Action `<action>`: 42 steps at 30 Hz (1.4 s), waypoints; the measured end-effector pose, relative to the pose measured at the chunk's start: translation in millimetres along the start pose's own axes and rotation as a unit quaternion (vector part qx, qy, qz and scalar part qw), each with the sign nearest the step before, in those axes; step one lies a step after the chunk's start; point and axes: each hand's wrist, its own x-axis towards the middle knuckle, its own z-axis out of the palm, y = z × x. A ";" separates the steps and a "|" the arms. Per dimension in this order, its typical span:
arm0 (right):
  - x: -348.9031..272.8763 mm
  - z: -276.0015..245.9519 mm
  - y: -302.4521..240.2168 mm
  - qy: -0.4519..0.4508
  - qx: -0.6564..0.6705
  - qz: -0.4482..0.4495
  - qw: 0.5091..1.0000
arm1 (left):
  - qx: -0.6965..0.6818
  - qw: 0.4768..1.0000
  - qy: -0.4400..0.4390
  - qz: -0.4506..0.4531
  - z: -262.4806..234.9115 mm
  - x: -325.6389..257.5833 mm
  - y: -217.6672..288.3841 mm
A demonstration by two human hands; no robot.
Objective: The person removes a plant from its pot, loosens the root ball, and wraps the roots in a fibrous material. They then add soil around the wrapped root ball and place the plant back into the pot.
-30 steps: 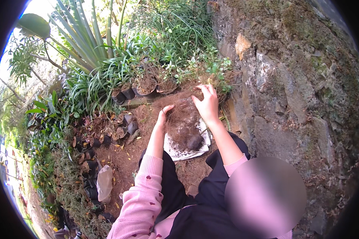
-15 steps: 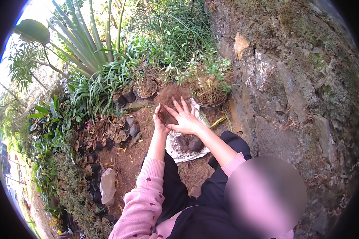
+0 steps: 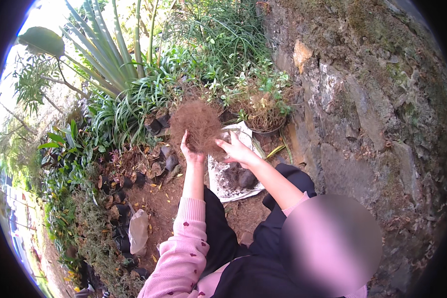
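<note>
A tangled brown clump of roots [image 3: 195,124] is held up above the ground. My left hand [image 3: 190,151] grips it from below and the left. My right hand [image 3: 237,149] touches its right side with fingers spread. Under the hands lies a white sheet [image 3: 228,186] with a pile of dark soil [image 3: 238,176] on it. A potted plant [image 3: 262,111] with dry stems stands just beyond the sheet on the right.
A rough stone wall [image 3: 362,109] rises on the right. Long-leaved green plants [image 3: 119,84] and small black nursery pots [image 3: 159,124] crowd the far and left sides. A crumpled plastic bag [image 3: 138,229] lies on the dirt at lower left.
Both hands left the soil pile on the sheet and came up holding the brown root clump, which now hangs above the ground.
</note>
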 end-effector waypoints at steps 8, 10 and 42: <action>34.7 -5.3 8.4 0.120 0.224 -0.240 0.937 | 0.049 0.995 -0.060 -0.061 -4.4 -2.9 -10.4; 36.0 -7.3 7.6 0.127 0.232 -0.233 0.936 | 0.078 0.990 -0.083 -0.083 -3.3 -5.2 -11.8; 8.2 -2.8 1.4 0.312 -0.538 -0.446 0.644 | -0.021 0.989 -0.023 -0.146 1.2 -12.1 -28.1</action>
